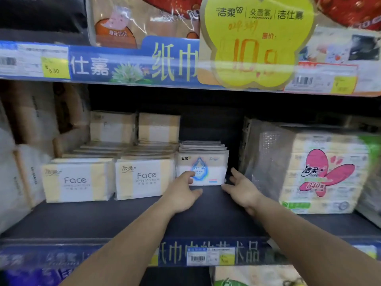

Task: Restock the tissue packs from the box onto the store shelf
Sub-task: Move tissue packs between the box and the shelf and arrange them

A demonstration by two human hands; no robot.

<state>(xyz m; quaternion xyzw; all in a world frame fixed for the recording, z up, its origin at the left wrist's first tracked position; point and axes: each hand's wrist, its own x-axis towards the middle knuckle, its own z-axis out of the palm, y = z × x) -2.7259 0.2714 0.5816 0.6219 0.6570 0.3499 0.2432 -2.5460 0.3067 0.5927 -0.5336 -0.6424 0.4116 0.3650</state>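
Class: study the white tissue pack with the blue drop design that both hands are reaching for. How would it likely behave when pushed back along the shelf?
The white tissue pack looks plastic-wrapped, so it would probably slide easily on the dark shelf. Its soft sides would likely dent under the left hand. It sits low and wide, so tipping seems unlikely.

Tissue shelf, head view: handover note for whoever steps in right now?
Left hand: open, fingertips against the front of the blue-drop tissue pack.
Right hand: open, beside that pack's right end, holding nothing.
Pack stands on the shelf, at the front of its row, right of two Face packs.
Done: this pack is placed.
Left: dark gap between it and the big pink-flower bundle looks unfilled. The box is out of view.
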